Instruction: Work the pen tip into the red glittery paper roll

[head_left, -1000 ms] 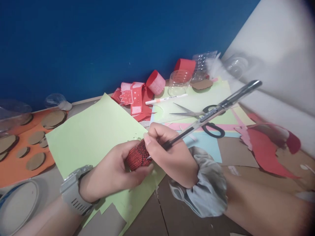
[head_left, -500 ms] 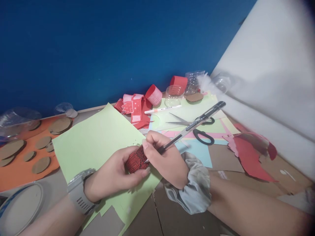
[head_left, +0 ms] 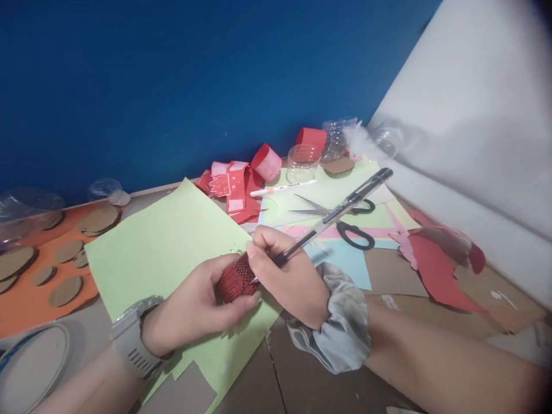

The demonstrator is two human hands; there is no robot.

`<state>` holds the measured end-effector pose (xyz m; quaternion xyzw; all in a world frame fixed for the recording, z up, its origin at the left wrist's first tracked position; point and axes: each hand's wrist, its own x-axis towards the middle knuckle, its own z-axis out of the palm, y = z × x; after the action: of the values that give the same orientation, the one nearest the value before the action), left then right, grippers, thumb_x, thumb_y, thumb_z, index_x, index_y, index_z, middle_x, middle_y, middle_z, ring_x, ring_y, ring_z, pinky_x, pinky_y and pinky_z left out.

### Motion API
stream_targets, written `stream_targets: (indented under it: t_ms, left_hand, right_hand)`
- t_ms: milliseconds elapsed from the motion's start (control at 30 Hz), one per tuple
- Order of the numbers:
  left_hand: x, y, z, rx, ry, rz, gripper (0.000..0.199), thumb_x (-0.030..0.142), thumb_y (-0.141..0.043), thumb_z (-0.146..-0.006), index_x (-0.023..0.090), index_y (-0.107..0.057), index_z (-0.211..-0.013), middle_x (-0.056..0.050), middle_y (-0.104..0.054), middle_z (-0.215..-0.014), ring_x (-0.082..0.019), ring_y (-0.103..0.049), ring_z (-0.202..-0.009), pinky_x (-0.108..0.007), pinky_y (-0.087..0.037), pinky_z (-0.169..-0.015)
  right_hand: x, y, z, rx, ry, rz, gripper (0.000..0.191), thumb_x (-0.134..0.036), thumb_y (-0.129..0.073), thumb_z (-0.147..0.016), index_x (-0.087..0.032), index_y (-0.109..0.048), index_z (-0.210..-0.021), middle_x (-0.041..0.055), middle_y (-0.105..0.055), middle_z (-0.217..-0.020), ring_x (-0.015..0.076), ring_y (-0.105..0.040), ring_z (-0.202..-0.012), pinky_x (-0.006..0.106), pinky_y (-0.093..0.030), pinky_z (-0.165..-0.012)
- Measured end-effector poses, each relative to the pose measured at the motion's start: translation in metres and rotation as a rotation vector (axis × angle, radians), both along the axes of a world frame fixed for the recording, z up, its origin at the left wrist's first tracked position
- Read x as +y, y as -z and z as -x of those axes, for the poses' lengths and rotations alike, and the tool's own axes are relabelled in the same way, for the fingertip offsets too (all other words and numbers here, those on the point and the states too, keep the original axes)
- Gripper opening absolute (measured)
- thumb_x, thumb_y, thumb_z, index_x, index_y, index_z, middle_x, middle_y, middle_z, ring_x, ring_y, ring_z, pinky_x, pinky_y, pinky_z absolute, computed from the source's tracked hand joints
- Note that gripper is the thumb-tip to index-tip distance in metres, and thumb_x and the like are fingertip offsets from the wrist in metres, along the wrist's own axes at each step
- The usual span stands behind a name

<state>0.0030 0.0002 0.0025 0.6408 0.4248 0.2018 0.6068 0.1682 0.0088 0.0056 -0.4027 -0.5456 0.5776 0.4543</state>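
My left hand [head_left: 202,299], with a grey watch on its wrist, is closed around a small rounded red piece [head_left: 235,283] covered in a dark crosshatched pattern. In my right hand [head_left: 287,276] is a clear-barrelled black pen [head_left: 336,214], pinched near its lower end. Its tip touches or almost touches the red piece. Both hands are over a light green paper sheet [head_left: 159,230]. A grey scrunchie circles my right wrist. The underside of the red piece is hidden by my fingers.
Black-handled scissors [head_left: 356,236] lie on coloured papers beyond my right hand, near a white marker [head_left: 282,188]. Red paper rings [head_left: 266,163] and clear plastic cups [head_left: 303,164] stand by the blue wall. Cardboard discs [head_left: 66,291] rest on orange paper at left; torn red paper [head_left: 444,273] lies right.
The view has shifted slightly, so the scene sits a little further left and up. Both hands keep their grips, and the pen tip stays at the red piece.
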Motion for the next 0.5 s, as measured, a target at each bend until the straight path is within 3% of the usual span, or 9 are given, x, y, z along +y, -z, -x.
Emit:
stream_targets:
  t_ms: [500]
  left_hand:
    - [-0.0004,-0.0007,0.0003,-0.047,0.017,0.037,0.015,0.023,-0.061,-0.088,0.013,-0.050,-0.091,0.004,-0.049,-0.065,-0.006,-0.044,-0.050,-0.018,-0.040,-0.046]
  right_hand:
    - [0.0023,0.0026,-0.0004,-0.029,-0.005,-0.071,0.029,-0.018,-0.050,-0.085,-0.021,-0.034,-0.061,-0.0077,-0.032,-0.057,0.0078,-0.031,-0.053,0.024,-0.029,-0.051]
